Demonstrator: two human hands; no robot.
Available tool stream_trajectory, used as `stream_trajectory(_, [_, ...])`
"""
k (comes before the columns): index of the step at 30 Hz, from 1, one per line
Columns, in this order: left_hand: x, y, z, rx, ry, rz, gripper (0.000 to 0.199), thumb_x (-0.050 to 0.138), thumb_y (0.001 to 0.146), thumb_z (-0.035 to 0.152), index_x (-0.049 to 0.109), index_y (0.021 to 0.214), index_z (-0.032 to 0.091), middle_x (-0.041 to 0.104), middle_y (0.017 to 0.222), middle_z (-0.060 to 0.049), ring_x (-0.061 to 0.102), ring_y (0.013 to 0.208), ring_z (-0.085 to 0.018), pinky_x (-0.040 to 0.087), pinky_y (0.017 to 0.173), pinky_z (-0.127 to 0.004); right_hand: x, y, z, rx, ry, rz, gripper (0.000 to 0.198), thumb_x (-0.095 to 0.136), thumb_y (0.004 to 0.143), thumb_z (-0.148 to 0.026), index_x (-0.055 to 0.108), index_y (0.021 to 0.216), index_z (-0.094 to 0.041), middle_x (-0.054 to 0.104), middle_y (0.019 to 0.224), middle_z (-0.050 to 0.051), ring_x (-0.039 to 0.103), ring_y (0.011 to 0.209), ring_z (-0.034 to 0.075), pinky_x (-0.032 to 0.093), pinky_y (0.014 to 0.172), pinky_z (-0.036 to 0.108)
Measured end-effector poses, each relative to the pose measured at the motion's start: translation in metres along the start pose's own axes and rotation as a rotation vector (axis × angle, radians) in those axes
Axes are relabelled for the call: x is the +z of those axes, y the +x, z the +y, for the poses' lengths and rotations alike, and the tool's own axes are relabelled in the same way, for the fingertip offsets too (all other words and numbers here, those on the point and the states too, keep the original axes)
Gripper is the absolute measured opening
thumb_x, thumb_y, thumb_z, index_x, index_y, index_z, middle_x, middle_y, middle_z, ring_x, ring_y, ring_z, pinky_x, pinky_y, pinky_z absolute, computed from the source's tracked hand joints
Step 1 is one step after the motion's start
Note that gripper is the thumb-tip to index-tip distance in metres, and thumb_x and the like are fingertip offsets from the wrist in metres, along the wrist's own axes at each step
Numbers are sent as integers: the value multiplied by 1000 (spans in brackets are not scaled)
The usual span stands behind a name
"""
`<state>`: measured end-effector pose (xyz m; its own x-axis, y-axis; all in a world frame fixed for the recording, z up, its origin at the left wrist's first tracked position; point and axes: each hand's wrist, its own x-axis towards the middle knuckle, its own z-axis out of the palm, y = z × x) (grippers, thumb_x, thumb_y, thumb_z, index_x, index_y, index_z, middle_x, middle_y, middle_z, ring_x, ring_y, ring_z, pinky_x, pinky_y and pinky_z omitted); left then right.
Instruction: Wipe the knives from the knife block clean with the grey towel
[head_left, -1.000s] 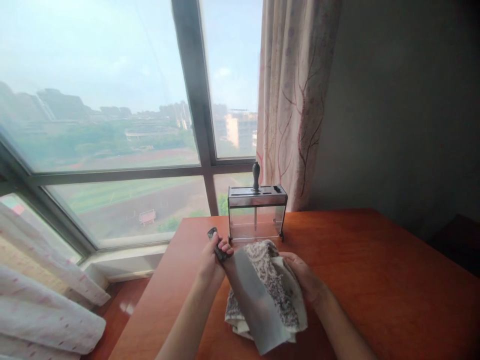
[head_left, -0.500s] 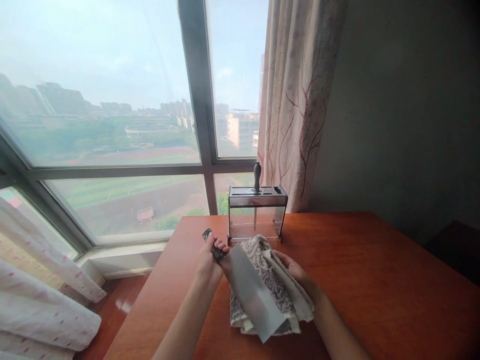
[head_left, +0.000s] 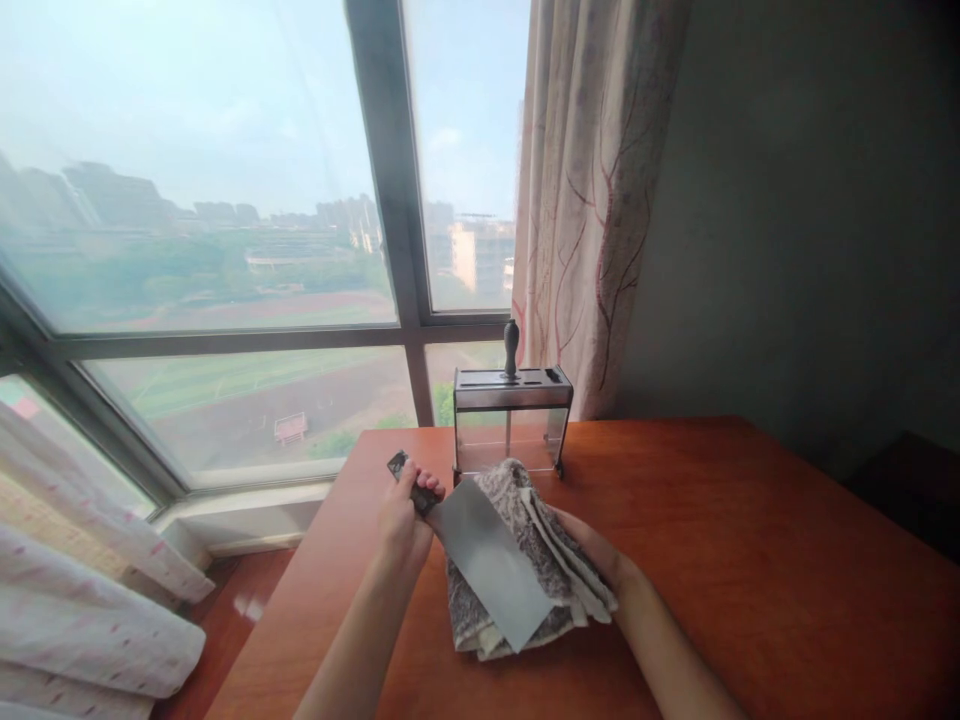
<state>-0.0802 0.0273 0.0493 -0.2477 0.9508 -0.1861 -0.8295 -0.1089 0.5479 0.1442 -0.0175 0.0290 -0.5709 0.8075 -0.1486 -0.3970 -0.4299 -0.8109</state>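
Note:
My left hand is closed around the dark handle of a cleaver. Its broad grey blade slants down to the right, lying over the front of a folded grey-and-white towel. At the towel's right side, my right hand grips the cloth from behind; most of its fingers are hidden by the folds. Beyond the towel, a clear-walled knife block stands on the table, and a dark knife handle sticks up from its top.
The reddish-brown wooden table stretches out to the right. A large window fills the left and back, with one curtain behind the knife block and another curtain at lower left.
Both hands, the cleaver and the towel have shifted slightly left and up in view. The blade shows more of its flat face now, and its tip sits higher.

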Motion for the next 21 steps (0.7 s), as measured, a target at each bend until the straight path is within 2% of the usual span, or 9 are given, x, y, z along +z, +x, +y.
stream_trajectory(3, [0,-2,1,-80,29,-19,19,53,89,16,50,71,14,45,57,3,48,50,-8,45,49,-18,-8,3,-1,97,133,41,45,56,83,-49,68,103,-11,74,94,11,68,94,24,46,95,37])
stream_trajectory(8, [3,-6,0,-75,63,-25,18,59,86,15,49,71,14,45,57,3,48,50,-7,44,48,-18,-20,-1,-2,62,109,60,50,52,83,-57,70,100,-13,74,96,11,68,96,26,48,92,39])
stream_trajectory(10, [4,-7,-1,-46,68,-35,18,62,83,16,49,72,15,46,57,4,47,50,-7,43,48,-17,-20,-5,-3,15,41,71,50,55,82,-57,68,105,-15,72,102,11,66,100,26,46,93,40])
stream_trajectory(12, [5,-7,-1,-11,80,-36,19,66,81,18,49,72,15,45,57,4,47,49,-7,42,47,-16,-18,-8,-4,-56,-92,34,49,67,77,-50,65,114,-17,69,112,10,62,108,26,42,99,40])
stream_trajectory(14, [6,-8,-1,13,88,-36,20,68,79,19,49,73,15,45,57,4,47,49,-7,42,47,-16,-16,-11,-7,-124,-232,-74,63,80,68,-41,59,124,-20,63,124,11,55,118,26,36,105,39])
stream_trajectory(17, [7,-9,-2,21,78,-42,21,71,77,19,50,73,14,45,57,5,47,50,-6,42,47,-16,-12,-12,-10,-153,-347,-217,85,87,58,-34,50,134,-22,54,134,10,47,126,27,30,109,40])
stream_trajectory(21, [11,-13,-7,27,72,-66,29,77,70,20,49,72,14,45,58,5,47,51,-6,42,48,-16,-3,-6,-5,-122,-463,-159,83,87,58,-28,51,132,-21,60,126,8,52,120,27,32,107,40])
